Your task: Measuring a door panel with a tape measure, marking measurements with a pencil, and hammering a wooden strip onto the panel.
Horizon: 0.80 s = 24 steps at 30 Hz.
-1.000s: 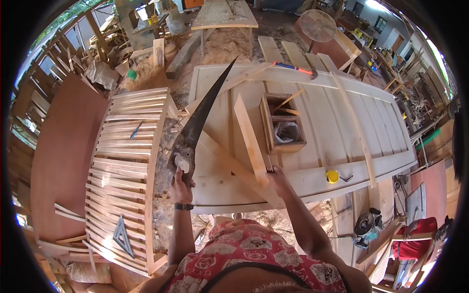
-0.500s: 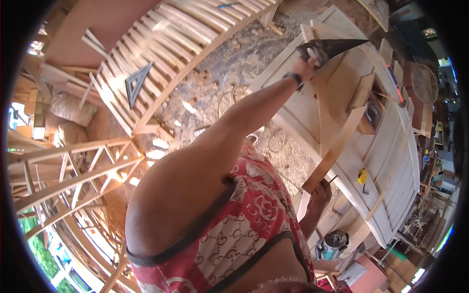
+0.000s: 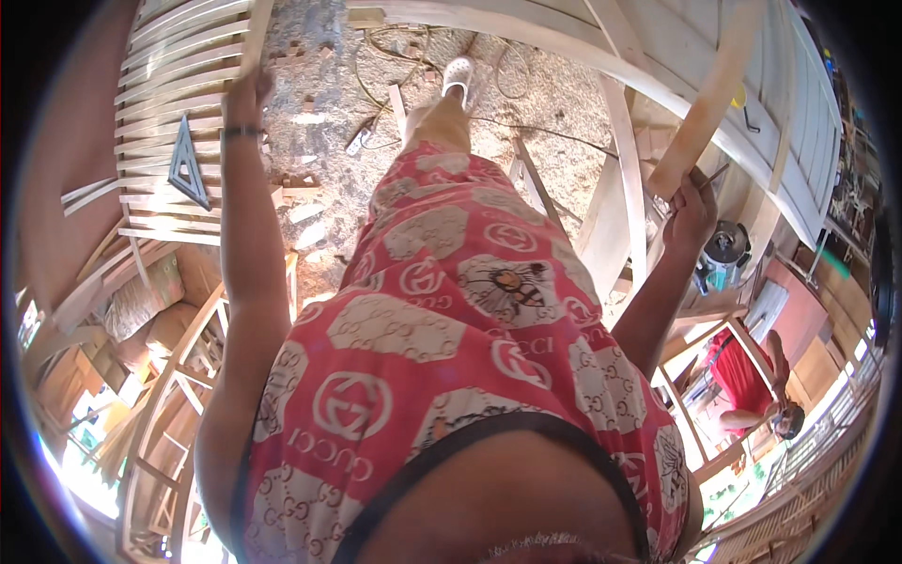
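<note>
My left hand [image 3: 247,92], a dark band at its wrist, is over the edge rail of a slatted wooden frame [image 3: 160,99]; its fingers are smeared and I cannot see anything held. A blue-grey set square [image 3: 191,162] lies on the slats near my left forearm. On the other side, my right hand [image 3: 691,211] is closed around the near end of a long thin wooden board [image 3: 700,122]. A thin dark stick, perhaps a pencil, pokes out by its fingers. Beyond the board is a large pale planked panel [image 3: 676,47].
A yellow tape measure [image 3: 738,97] sits on the panel, partly behind the board. Below it stands a round-topped power tool [image 3: 725,244]. Cables [image 3: 413,47] and offcuts lie on the shavings-strewn floor around my white clog [image 3: 458,77]. A person in red [image 3: 742,381] bends at the right.
My left hand has swung from the panel, where it held a dark-bladed handsaw, to the slatted frame; the saw is out of sight. My right hand keeps the board. The view has turned.
</note>
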{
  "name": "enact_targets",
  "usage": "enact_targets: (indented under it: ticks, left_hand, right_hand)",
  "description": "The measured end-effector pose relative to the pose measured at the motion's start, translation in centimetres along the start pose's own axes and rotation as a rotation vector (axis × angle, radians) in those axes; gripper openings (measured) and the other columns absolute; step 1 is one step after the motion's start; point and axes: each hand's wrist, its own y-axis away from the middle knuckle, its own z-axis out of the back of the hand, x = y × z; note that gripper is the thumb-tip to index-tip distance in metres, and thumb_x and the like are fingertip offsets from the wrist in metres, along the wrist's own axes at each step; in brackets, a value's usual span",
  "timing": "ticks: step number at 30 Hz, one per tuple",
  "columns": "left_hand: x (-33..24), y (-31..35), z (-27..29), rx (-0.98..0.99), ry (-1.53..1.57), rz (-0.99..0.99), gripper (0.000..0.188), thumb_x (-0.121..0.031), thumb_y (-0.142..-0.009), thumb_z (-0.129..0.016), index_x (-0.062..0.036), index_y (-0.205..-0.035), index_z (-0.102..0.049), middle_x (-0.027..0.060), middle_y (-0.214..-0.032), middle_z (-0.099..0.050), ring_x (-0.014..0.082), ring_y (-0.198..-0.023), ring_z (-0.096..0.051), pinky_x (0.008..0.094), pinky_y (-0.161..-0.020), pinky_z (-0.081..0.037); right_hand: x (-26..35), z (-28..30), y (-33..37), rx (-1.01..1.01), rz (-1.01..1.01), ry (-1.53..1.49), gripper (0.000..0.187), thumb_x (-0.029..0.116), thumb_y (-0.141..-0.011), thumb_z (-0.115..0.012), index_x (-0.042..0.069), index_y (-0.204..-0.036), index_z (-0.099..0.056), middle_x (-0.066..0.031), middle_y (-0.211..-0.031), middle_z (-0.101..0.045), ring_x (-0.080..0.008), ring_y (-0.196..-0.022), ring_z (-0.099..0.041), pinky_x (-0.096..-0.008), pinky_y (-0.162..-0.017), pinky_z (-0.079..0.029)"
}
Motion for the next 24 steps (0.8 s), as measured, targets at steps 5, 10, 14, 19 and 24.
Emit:
enact_targets:
  ticks: [5,10,14,19,24]
  left_hand:
    - [14.0,16.2,-5.4,0.733,-0.885,-0.091,0.02,-0.02,-0.086,-0.062,-0.0044,-0.097,-0.069,0.0126,-0.079,-0.069,0.024,-0.068,-0.069,0.037,-0.064,-0.057]
    - [18.9,23.8,-7.0,0.733,-0.572,0.184,0.023,-0.022,-0.088,-0.063,-0.0031,-0.098,-0.069,0.0144,-0.081,-0.07,0.0282,-0.07,-0.069,0.0393,-0.065,-0.056]
    - [20.1,20.1,-6.2,0.602,-0.465,-0.258,0.025,-0.025,-0.089,-0.064,-0.0021,-0.1,-0.069,0.0159,-0.083,-0.071,0.0315,-0.072,-0.068,0.0411,-0.065,-0.055]
    - [17.3,12.5,-2.4,0.574,-0.11,0.214,0.032,-0.029,-0.094,-0.066,-0.005,-0.114,-0.063,0.0085,-0.084,-0.067,0.0212,-0.064,-0.062,0.0331,-0.056,-0.051]
    - [11.7,2.8,1.5,0.487,-0.151,0.637,0.041,-0.035,-0.096,-0.065,-0.0084,-0.126,-0.058,0.0083,-0.099,-0.068,0.0188,-0.072,-0.065,0.0315,-0.06,-0.055]
  right_hand:
    - [-0.5,0.7,-1.7,-0.186,-0.037,-0.015,0.02,0.002,-0.094,-0.059,-0.005,-0.113,-0.066,0.0073,-0.066,-0.046,-0.0015,-0.053,-0.032,-0.0192,-0.048,-0.024]
    - [-0.9,2.1,-3.4,-0.309,0.027,-0.053,0.024,-0.001,-0.092,-0.059,-0.008,-0.114,-0.065,-0.0048,-0.091,-0.064,-0.0053,-0.058,-0.046,-0.0209,-0.051,-0.035]
    - [-0.2,5.7,-4.4,-0.354,0.152,-0.061,0.023,-0.005,-0.087,-0.059,-0.007,-0.109,-0.068,-0.0111,-0.104,-0.068,-0.0123,-0.065,-0.055,-0.0227,-0.057,-0.044]
    - [0.7,9.7,-3.1,-0.516,0.377,0.064,0.018,-0.006,-0.087,-0.058,-0.007,-0.102,-0.068,-0.0107,-0.101,-0.068,-0.0128,-0.061,-0.053,-0.0256,-0.054,-0.043]
    - [0.7,10.7,2.8,-0.715,0.549,0.8,0.017,0.0,-0.09,-0.055,-0.005,-0.097,-0.07,-0.0065,-0.078,-0.064,-0.0118,-0.054,-0.051,-0.0266,-0.05,-0.043]
